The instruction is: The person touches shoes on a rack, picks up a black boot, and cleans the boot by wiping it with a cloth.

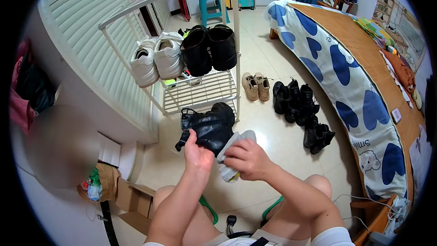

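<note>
A black lace-up boot [207, 125] is held up on its side in front of me, its toe toward the upper right. My left hand [199, 156] supports it from below and behind, the thumb pointing up along the leather. Bunched in my right hand [249, 159] is a grey cloth [227, 171] with a yellow patch, its upper part against or right beside the boot's lower edge. The fingers of that hand are curled into the cloth. The far fingers of my left hand are hidden behind the boot.
Beyond the boot stands a white shoe rack [200, 92] with white sneakers [168, 57] and black shoes [221, 48] on top. Beige shoes [256, 86] and several black boots [296, 100] stand on the floor. The bed [346, 64] is at right, a cardboard box [135, 200] at lower left.
</note>
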`<action>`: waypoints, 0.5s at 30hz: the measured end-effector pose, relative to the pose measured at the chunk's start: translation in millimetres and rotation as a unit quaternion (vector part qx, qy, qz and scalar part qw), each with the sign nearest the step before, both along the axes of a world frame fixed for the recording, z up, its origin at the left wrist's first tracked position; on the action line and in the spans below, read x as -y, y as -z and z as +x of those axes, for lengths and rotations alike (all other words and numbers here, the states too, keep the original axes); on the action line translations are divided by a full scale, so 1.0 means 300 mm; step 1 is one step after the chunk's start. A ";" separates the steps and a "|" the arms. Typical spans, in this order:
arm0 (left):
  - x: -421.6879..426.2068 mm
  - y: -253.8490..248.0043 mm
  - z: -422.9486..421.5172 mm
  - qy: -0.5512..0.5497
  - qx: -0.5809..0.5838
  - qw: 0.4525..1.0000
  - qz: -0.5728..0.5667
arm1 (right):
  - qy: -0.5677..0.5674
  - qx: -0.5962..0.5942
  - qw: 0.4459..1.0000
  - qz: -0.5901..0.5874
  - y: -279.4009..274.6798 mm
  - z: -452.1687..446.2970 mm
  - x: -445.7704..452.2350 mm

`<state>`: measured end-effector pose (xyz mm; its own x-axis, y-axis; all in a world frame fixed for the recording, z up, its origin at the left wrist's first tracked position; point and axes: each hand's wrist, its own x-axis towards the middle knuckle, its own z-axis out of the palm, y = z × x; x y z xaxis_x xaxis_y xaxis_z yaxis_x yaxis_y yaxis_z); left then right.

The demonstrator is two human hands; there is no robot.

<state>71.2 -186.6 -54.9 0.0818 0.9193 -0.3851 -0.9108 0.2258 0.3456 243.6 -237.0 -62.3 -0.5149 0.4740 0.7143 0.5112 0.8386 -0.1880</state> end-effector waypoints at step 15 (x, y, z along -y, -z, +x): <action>-0.011 -0.011 0.023 0.007 -0.022 1.000 0.013 | 0.146 -0.171 0.923 -0.312 -0.032 0.093 -0.054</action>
